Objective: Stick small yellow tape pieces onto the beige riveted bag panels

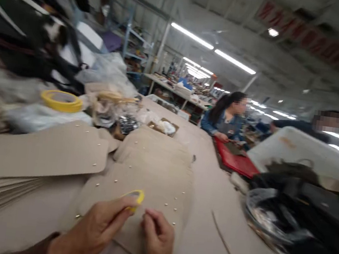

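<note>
A: Both hands were over the counter (202,198), right above a tan panel (157,175) dotted with metal studs! What was in the left hand (97,221)?

B: A small yellow tape roll (139,198), gripped between thumb and fingers, up over the near part of that panel!

A: And the right hand (159,238)?

B: Just beside it, fingers curled narrow, tips drawn in close (whether they pinched anything, I couldn't tell).

A: Over to the containers! What did the right side offer?

B: A clear plastic basin (257,192) with a jumble of pale bits (266,214) in it, too blurred to name! Behind it stood a big whitish bin (282,144), with dark bags (307,195) in it or against it; I couldn't say which.

A: And farther up the counter?

B: A shallow brown tray (156,125) with a white bundle (168,127) in it, and left of that, shiny silver pieces (127,124) among crumpled clear plastic!

A: A second roll, too?

B: Yes, a larger yellow roll (61,101), lying flat on a plastic bag (48,118) at the left, behind more tan panels (38,149)!
</note>
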`<state>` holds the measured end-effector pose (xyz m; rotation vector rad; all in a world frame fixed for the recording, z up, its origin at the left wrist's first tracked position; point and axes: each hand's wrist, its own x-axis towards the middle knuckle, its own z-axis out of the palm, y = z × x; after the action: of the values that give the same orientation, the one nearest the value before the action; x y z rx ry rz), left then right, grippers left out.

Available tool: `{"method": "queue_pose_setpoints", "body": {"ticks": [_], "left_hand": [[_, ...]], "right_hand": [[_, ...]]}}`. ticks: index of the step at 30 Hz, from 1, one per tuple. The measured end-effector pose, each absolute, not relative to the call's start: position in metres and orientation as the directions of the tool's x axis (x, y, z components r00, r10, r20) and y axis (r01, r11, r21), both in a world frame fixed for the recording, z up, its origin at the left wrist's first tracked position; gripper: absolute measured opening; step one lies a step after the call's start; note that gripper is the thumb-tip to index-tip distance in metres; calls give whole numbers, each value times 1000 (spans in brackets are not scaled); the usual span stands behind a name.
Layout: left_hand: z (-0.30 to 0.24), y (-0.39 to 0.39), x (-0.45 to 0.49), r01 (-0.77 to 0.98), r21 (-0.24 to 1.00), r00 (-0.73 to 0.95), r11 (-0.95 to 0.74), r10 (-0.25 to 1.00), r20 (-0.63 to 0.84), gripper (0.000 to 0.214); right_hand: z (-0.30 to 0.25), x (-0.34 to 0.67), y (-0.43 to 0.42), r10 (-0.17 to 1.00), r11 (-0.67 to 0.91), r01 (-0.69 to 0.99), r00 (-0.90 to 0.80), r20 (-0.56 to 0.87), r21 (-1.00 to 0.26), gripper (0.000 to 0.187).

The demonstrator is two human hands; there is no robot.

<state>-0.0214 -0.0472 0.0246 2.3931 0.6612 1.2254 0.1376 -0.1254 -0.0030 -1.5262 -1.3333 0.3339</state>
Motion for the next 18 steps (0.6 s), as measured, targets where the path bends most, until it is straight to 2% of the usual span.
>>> {"method": "queue_pose_setpoints", "body": {"ticks": [2,4,7,11,15,18], "left_hand": [[19,-46,-39,189,623,621,-759,584,523,35],[19,-46,-43,178,652,639,-737,591,493,39],[22,-47,-37,171,610,633,-774,561,533,39],[21,-50,-31,174,539,668,-824,501,551,38],[16,-54,-32,179,461,681,-869,447,580,38],[9,-55,-33,208,343,617,-916,395,681,37]], "right_hand": [[-9,140,-125,856,102,364,443,269,-926,21],[-4,143,-128,860,120,338,434,268,-934,18],[11,145,-134,848,252,502,297,439,-827,15],[21,141,-133,769,420,668,96,631,-614,27],[19,136,-130,718,485,737,-28,695,-471,32],[13,127,-128,688,470,772,-16,725,-429,26]]}}
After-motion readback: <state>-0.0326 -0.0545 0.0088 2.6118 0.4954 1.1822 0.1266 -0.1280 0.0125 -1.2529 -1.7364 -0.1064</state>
